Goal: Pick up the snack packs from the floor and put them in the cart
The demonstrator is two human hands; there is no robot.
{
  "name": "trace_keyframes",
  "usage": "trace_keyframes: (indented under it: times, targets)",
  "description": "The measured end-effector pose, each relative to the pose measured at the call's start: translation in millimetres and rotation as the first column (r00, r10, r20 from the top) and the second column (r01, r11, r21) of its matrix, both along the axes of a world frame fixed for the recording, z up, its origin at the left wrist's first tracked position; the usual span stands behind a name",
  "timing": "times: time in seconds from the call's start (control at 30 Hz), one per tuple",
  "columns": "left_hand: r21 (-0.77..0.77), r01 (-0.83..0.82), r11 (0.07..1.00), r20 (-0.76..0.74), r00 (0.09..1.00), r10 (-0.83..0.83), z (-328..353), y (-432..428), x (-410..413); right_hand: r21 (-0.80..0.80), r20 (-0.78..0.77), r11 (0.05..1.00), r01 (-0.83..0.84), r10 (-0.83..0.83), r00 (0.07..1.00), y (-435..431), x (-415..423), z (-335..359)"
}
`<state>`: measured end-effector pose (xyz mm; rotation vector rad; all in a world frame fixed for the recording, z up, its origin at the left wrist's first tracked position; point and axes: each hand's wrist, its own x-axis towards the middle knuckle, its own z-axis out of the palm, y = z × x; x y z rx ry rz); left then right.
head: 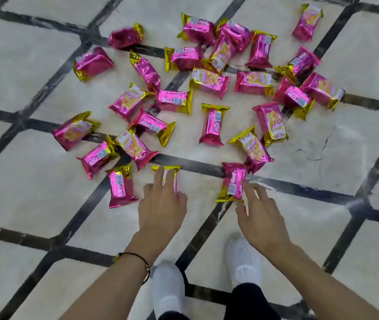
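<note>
Snack packs (211, 124) lie scattered on the floor (33, 192). The left hand (162, 204) lays flat fingers on one, and the right hand (260, 211), fingers spread, touches another. They are likely light, slippery foil, so pinch across the middle.

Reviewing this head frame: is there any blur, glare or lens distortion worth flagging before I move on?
Head view: motion blur smears the left hand, the right hand and the pack it touches; the top-left pack is also soft; foil wrappers throw bright glare; dark floor lines bow from wide-angle distortion; lighting is even, shadows faint.
</note>
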<state>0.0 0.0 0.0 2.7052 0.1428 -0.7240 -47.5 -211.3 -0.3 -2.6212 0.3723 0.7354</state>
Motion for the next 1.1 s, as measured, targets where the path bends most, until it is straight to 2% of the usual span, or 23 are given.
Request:
trace_keyframes:
  times: [0.1,0.23,0.3,0.43,0.57,0.8,0.9,1.0,1.1]
  targets:
    - [0.119,0.043,0.992,0.039,0.998,-0.048,-69.5,3.5,-1.1,-0.058,0.11,0.998,-0.021,0.027,0.994,0.4,9.6,-61.8]
    - [0.187,0.052,0.981,0.075,0.995,-0.067,-136.6,6.3,-2.5,-0.154,0.199,0.987,-0.043,0.073,0.977,1.5,22.4,-124.1]
    - [0.195,0.032,0.98,0.112,0.992,-0.055,-154.0,8.3,-0.7,-0.184,0.235,0.982,-0.042,0.085,0.968,2.3,27.1,-144.9]
    - [0.205,0.04,0.978,0.161,0.984,-0.074,-175.9,9.9,-5.7,-0.198,0.189,0.98,-0.006,0.044,0.981,5.5,29.1,-167.6]
    - [0.128,0.02,0.992,0.207,0.977,-0.047,-186.2,8.3,-7.1,-0.198,0.197,0.98,-0.002,0.041,0.98,6.7,34.7,-175.4]
    - [0.085,0.01,0.996,0.189,0.982,-0.026,-133.1,2.9,-8.0,-0.161,0.226,0.986,-0.042,0.079,0.971,11.7,31.5,-122.4]
    - [0.086,0.011,0.996,0.193,0.981,-0.028,-88.2,3.4,-6.1,-0.148,0.262,0.988,-0.052,0.09,0.961,16.1,32.2,-73.6]
    - [0.066,0.028,0.997,0.195,0.98,-0.041,-31.5,4.7,-0.9,-0.188,0.341,0.974,-0.128,0.187,0.921,16.2,36.6,-12.2]
    - [0.029,0.012,0.999,0.191,0.981,-0.018,41.6,6.5,8.2,-0.19,0.286,0.962,-0.194,0.243,0.927,13.1,44.0,55.9]
